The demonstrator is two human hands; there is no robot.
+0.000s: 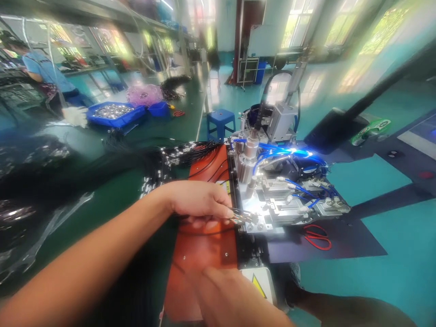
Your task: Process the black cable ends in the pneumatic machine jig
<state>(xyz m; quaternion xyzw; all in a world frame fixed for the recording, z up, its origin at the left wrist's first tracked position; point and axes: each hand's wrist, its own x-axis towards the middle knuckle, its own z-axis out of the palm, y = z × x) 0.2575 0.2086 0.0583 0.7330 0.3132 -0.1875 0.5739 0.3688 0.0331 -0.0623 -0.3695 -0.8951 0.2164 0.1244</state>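
Observation:
My left hand (pixel 203 204) reaches across an orange-red panel (pixel 207 254), thumb and fingers closed on a small bunch of thin cables (pixel 242 217). Their bare, light-coloured ends point right, close to the lit metal plate of a bench machine (pixel 284 200) with cylinders and blue air hoses. Closer to me, my right hand (pixel 226 290) hovers low over the near end of the panel, smeared by motion. Its fingers cannot be made out. Dark cables lie over the panel, running left to a pile of black cables with shiny ends (pixel 185 154).
Red-handled scissors (pixel 318 237) lie on the dark board right of the machine. A blue stool (pixel 221 123) stands behind it. Far left are a blue tray (pixel 116 113) of shiny parts and a person in a blue shirt (pixel 47 70). A black arm (pixel 332 129) slants in from the right.

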